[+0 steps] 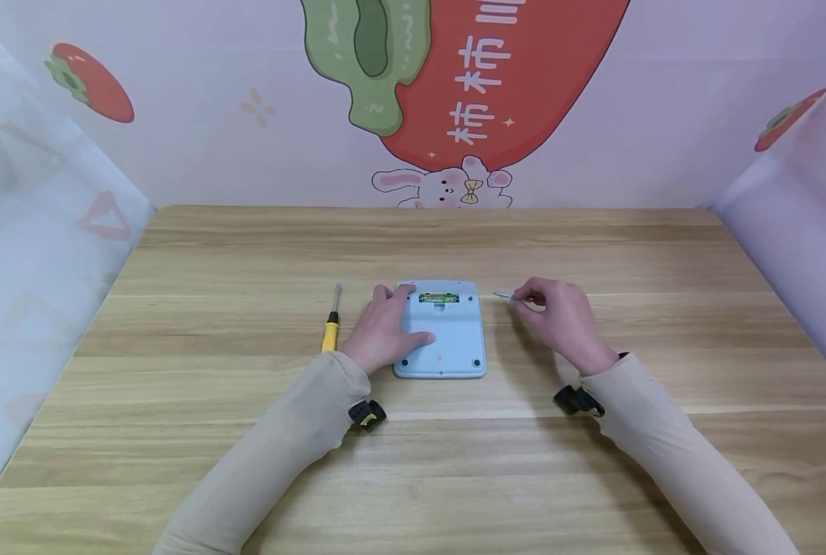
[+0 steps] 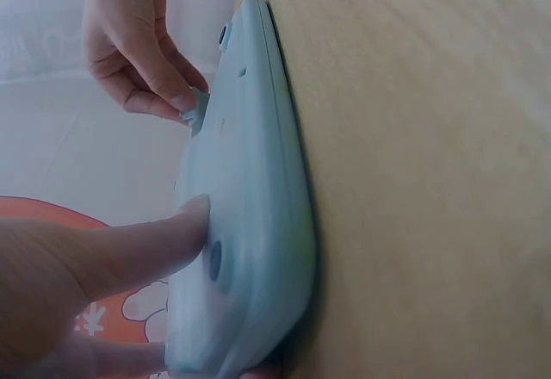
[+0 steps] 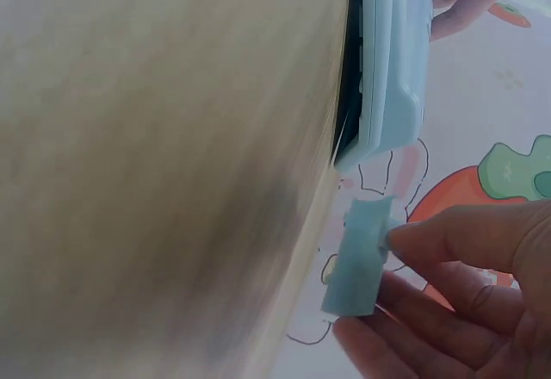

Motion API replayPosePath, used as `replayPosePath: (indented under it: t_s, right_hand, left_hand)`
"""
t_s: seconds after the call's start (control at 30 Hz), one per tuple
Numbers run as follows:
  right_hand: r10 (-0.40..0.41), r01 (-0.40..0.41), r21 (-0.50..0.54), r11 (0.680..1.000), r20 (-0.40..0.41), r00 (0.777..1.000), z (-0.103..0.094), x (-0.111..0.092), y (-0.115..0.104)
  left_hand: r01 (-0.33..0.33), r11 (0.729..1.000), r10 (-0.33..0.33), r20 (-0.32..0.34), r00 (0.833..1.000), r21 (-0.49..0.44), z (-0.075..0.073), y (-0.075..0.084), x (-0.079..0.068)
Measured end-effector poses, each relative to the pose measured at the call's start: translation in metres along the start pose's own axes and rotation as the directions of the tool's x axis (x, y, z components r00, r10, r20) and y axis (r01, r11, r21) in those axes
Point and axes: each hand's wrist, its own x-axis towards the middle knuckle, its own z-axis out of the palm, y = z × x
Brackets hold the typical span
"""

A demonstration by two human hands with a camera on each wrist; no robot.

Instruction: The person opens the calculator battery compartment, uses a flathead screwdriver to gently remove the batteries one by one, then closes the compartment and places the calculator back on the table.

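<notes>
A light blue calculator point(image 1: 448, 339) lies face down on the table, its back showing an uncovered battery slot with a green battery point(image 1: 438, 297) in it. My left hand point(image 1: 385, 327) grips the calculator by its left side, thumb point(image 2: 185, 232) on the back and fingers at the edge. Off to the right, apart from the calculator, my right hand point(image 1: 559, 316) pinches a small light blue battery cover point(image 3: 362, 254) between thumb and fingers. In the left wrist view the right hand point(image 2: 138, 47) shows behind the calculator.
A screwdriver point(image 1: 331, 327) with a yellow and black handle lies left of my left hand, its lower end hidden by the sleeve. The wooden table point(image 1: 246, 462) meets a printed backdrop point(image 1: 212, 139) at the back and pale sheets at both sides.
</notes>
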Motion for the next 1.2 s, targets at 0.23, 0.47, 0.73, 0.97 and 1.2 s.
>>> replayPosePath:
  t_s: [0.23, 0.47, 0.73, 0.97, 1.2]
  right_hand:
    - [0.007, -0.007, -0.028, 1.000, 0.021, 1.000, -0.0028, -0.0015, 0.0028]
    - [0.016, -0.014, -0.049, 0.999, 0.042, 0.999, -0.0039, -0.0024, 0.0066]
    - [0.039, -0.035, -0.072, 0.997, 0.063, 0.997, -0.0069, -0.0036, 0.0095]
    - [0.072, -0.064, -0.091, 0.994, 0.093, 0.993, -0.0092, -0.0034, 0.0096]
    - [0.052, -0.041, -0.098, 0.994, 0.118, 0.992, -0.0093, -0.0030, 0.0100]
  left_hand:
    - [-0.001, 1.000, 0.001, 0.000, 1.000, 0.002, -0.0001, -0.0004, -0.0001]
    - [-0.006, 1.000, 0.006, -0.001, 1.000, -0.004, 0.0001, -0.0006, -0.0008]
    - [-0.012, 1.000, 0.012, -0.007, 1.000, 0.002, 0.0003, 0.0002, -0.0012]
    - [-0.010, 1.000, 0.010, -0.007, 1.000, 0.003, 0.0003, 0.0004, -0.0006]
    - [-0.011, 1.000, 0.011, -0.010, 1.000, 0.001, 0.0008, 0.0002, -0.0006]
